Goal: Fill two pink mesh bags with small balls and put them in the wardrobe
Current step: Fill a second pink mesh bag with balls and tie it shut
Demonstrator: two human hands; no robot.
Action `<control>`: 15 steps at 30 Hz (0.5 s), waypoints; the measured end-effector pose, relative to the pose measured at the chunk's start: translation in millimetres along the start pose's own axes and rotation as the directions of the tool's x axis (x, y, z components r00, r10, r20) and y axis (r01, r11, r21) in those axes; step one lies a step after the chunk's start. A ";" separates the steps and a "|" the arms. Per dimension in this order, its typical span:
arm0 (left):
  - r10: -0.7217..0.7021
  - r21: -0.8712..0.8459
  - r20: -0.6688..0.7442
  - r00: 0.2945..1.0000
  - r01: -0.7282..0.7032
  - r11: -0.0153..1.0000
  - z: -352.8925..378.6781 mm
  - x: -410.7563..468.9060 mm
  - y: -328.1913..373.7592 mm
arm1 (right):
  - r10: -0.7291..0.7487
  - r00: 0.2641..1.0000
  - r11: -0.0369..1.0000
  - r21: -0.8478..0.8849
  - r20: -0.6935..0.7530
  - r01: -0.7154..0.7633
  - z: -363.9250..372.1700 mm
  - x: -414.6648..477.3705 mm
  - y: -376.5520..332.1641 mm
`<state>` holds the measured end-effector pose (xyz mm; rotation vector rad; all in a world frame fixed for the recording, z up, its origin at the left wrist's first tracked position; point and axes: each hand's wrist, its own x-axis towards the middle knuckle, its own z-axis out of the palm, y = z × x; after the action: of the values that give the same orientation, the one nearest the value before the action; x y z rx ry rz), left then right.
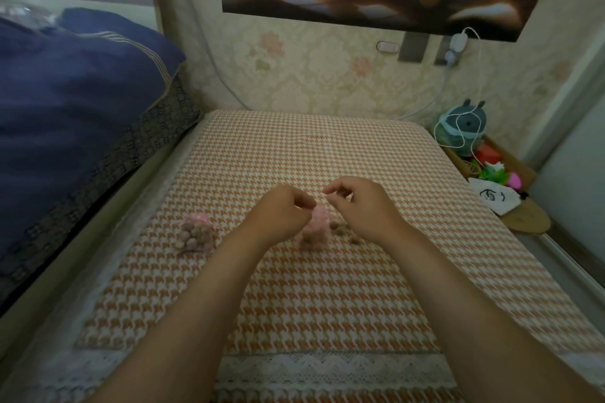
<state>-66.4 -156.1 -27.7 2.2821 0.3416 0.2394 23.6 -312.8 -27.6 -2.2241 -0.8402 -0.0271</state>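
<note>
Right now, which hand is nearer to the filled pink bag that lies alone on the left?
Left. The left hand is just right of that filled bag, not touching; the right hand is farther right, beyond the second bag.

Two bare forearms reach forward and converge, both hands with fingers curled.

The left hand [284, 211] is turned knuckles-up with its fingers tucked under, and its fingertips pinch the top of the pink mesh bag [316, 224]. The right hand [360, 203] is just beside it and slightly further forward. Its thumb and forefinger tips meet in a pinch while the other fingers curl loosely; anything between the tips is too small to tell. The hands do not touch each other.
</note>
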 end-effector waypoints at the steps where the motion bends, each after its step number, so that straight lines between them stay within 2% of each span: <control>1: -0.004 0.001 -0.013 1.000 0.004 1.000 -3.1 -0.2 -0.5 | 0.008 1.000 1.000 -0.014 -0.006 -0.008 2.2 3.3 1.4; 7: -0.049 0.034 -0.086 0.995 0.052 0.998 -22.9 2.7 -10.4 | 0.087 0.995 0.969 -0.237 0.050 -0.073 25.0 22.3 1.8; 15: -0.062 0.096 -0.029 0.998 0.065 0.993 -34.5 5.1 -28.1 | 0.074 0.960 0.810 -0.578 0.271 0.101 61.5 43.7 19.7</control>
<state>-75.9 -112.4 -25.4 2.3606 0.4472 0.2241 55.3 -258.1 -73.0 -2.8576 -1.1180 0.0281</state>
